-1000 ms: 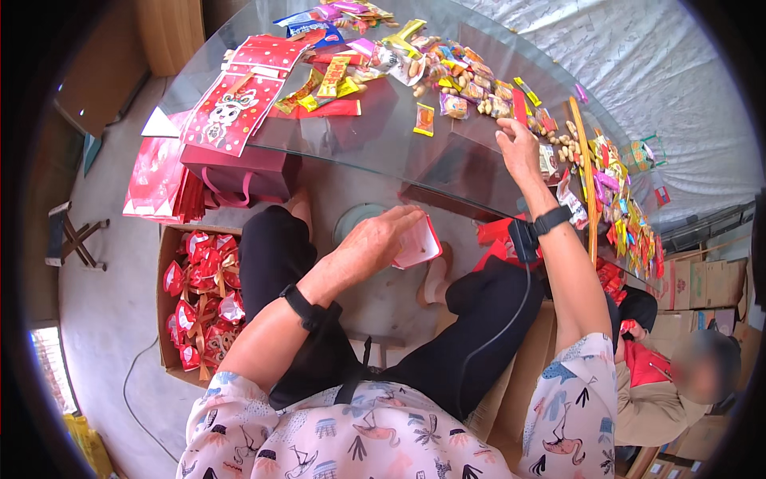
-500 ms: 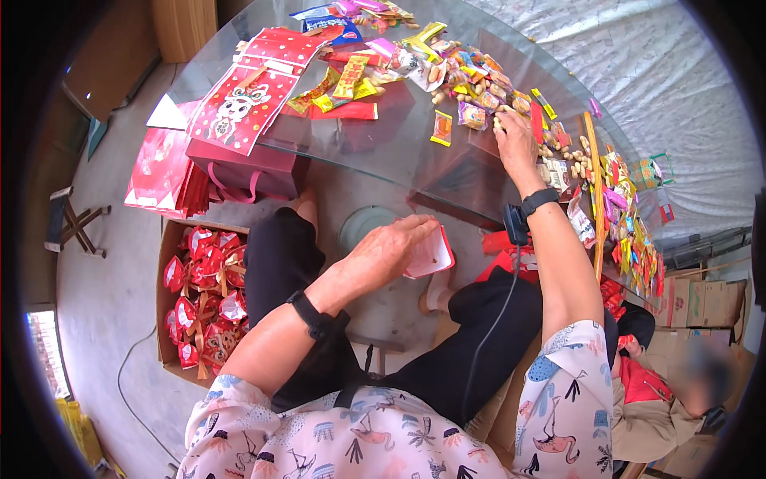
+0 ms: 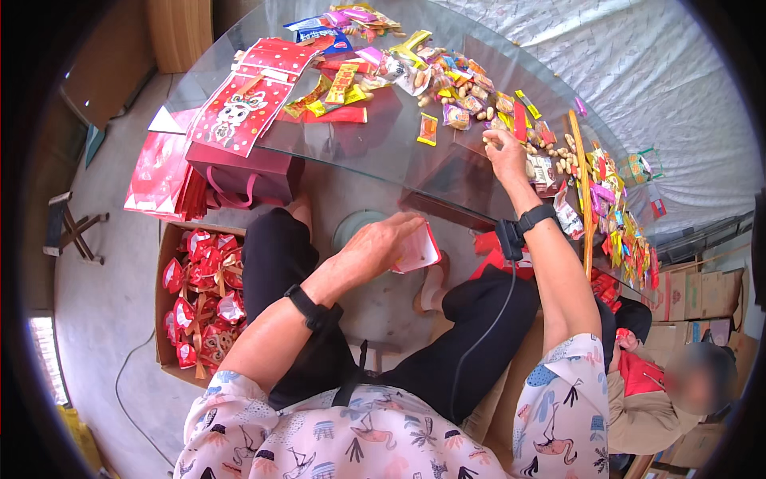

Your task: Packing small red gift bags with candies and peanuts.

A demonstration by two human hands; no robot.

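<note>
My left hand (image 3: pixel 375 249) is closed on a small open red paper box (image 3: pixel 416 249) with a white inside, held below the glass table's front edge. A small dark speck shows on the white inside. Over the glass table (image 3: pixel 351 156), my right hand (image 3: pixel 507 158) pinches what looks like a peanut (image 3: pixel 487 138) between thumb and fingertips. Just beyond it lies a loose heap of peanuts and wrapped sweets (image 3: pixel 479 96). A yellow and orange sachet (image 3: pixel 428 129) lies to the left of that hand.
Flat red printed bags (image 3: pixel 247 104) lie on the table's left. Beneath them stands a maroon gift bag (image 3: pixel 251 172). A carton (image 3: pixel 169 307) of filled red pouches (image 3: pixel 211 263) sits on the floor. A wooden strip (image 3: pixel 581 191) borders more sweets (image 3: pixel 614 199). Another person (image 3: pixel 646 399) sits at the right.
My right hand has drawn back from the heap toward me and slightly left, its fingers pinched. My left hand has moved a little left with the red paper box, which is tilted slightly differently.
</note>
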